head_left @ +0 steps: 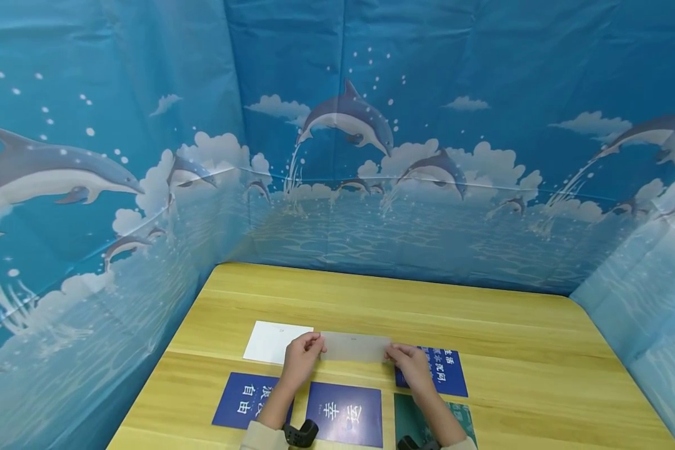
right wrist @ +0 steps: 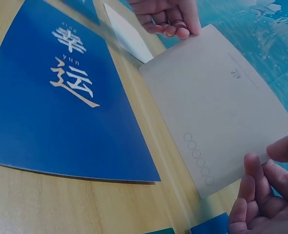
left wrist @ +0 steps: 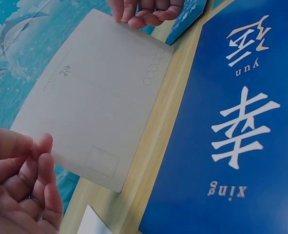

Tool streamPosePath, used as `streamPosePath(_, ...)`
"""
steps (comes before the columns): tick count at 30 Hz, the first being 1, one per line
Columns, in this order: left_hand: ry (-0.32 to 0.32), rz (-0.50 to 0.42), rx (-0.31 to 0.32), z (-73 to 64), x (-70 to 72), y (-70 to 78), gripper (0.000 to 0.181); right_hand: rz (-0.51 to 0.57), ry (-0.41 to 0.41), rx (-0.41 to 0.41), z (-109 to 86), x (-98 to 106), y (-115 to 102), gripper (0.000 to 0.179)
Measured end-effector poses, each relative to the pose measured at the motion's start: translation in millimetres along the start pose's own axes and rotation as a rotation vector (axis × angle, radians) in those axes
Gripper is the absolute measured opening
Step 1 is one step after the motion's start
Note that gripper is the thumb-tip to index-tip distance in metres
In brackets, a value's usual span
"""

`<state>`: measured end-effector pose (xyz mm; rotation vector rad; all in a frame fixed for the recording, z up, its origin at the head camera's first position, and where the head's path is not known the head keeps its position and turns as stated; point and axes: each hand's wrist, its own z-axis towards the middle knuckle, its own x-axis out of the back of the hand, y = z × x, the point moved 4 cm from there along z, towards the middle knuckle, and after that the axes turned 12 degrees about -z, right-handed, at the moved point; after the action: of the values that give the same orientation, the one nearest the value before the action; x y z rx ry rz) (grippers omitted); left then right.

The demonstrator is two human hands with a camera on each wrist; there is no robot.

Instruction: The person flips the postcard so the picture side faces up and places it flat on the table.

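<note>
Between both hands a postcard (head_left: 355,347) is held up, its pale back facing the person. That back carries a stamp box, a row of small circles and a dotted line. My left hand (head_left: 304,357) pinches one short edge between thumb and fingers, and my right hand (head_left: 410,367) pinches the opposite edge. Below it on the table lies a blue postcard (head_left: 345,414) with white characters, reading "xing yun" in the left wrist view. The right forearm passes over a green postcard (head_left: 462,420).
On the wooden table (head_left: 529,350) a white card (head_left: 272,340) lies at the back left. Another blue postcard (head_left: 242,400) sits left of the middle one, partly behind the left forearm. A blue card (head_left: 450,375) lies right. A dolphin-printed curtain (head_left: 427,237) surrounds the table.
</note>
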<state>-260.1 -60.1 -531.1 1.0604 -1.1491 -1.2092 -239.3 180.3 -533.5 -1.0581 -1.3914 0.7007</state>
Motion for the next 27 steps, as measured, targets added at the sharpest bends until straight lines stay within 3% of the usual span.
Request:
streamPosePath(8,-0.036,0.033,-0.018,-2.4,3.5,-0.1,0.020,0.064,-0.022,-0.015,0.2,-1,4,0.026)
streamPosePath(17,-0.126,0.069,-0.035,-8.8,5.8,-0.3,0.019,0.103,-0.069,-0.048,2.2,2,9,0.025)
streamPosePath(27,-0.231,0.101,-0.113,-19.4,9.7,7.7,0.018,0.071,-0.115,-0.030,-4.7,3,7,0.025)
